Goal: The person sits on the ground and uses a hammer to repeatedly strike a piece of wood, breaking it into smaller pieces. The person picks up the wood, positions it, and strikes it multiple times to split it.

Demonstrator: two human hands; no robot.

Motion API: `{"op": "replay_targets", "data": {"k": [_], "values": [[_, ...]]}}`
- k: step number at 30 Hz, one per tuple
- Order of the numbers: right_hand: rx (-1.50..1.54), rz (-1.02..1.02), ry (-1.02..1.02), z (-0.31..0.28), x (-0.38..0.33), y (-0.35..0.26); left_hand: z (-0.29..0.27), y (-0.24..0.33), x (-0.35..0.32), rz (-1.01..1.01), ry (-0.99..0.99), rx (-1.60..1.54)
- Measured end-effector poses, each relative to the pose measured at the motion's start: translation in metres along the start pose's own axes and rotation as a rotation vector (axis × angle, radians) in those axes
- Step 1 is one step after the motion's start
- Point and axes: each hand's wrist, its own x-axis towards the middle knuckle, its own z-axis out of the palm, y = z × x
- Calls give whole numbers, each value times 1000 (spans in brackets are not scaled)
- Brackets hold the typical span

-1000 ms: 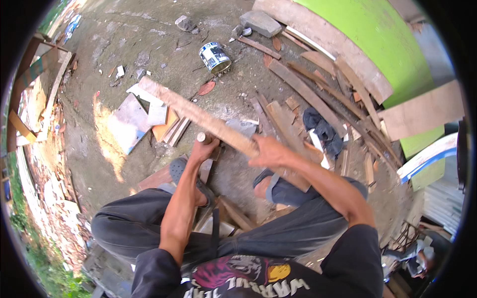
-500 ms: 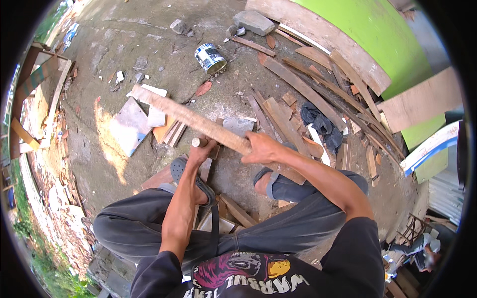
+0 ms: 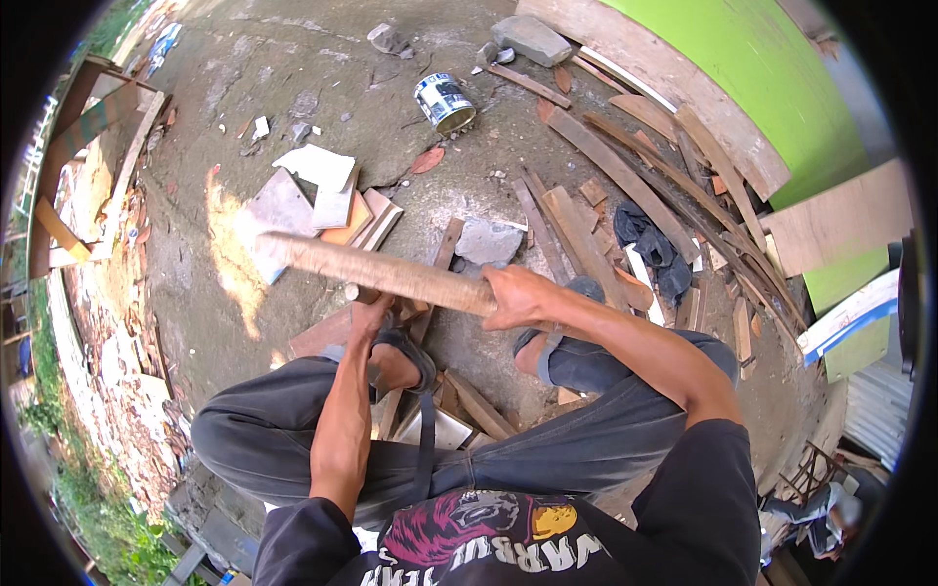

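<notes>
A rough, pale brown wooden plank (image 3: 391, 276) stretches leftward from my right hand (image 3: 518, 296), whose fingers are wrapped around its near end. The plank is held above the ground, and its far left end is smeared by motion. Under the plank, my left hand (image 3: 371, 317) is closed around a thing with a rounded wooden handle end (image 3: 362, 292); the rest of that thing is hidden. Both hands are in front of my bent legs, close to my sandalled feet. Just beyond the plank, a grey stone block (image 3: 489, 241) lies on the ground.
Wood offcuts and a white sheet (image 3: 316, 168) lie to the left of the stone block. A paint can (image 3: 446, 104) lies tipped farther out. Long wooden strips (image 3: 625, 176) and a black cloth (image 3: 653, 249) are strewn at right, beside a green panel (image 3: 743, 78).
The plank's far end has dropped toward me, so it lies more level across the view. My left hand has shifted slightly left and nearer. The view itself has moved a little.
</notes>
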Motion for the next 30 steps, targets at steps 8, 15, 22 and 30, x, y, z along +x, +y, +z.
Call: {"op": "replay_targets", "data": {"k": [8,15,22,30], "values": [[61,333,395,-50,28,19,-67,26,13,132,248,-676],[-13,656,549,-57,32,85,-85,84,3,170,170,-1072],[-115,521,779,-7,2,170,-76,95,-1,209,-98,-1401],[-275,468,632,24,-13,193,-48,110,8,256,-335,-1552]]}}
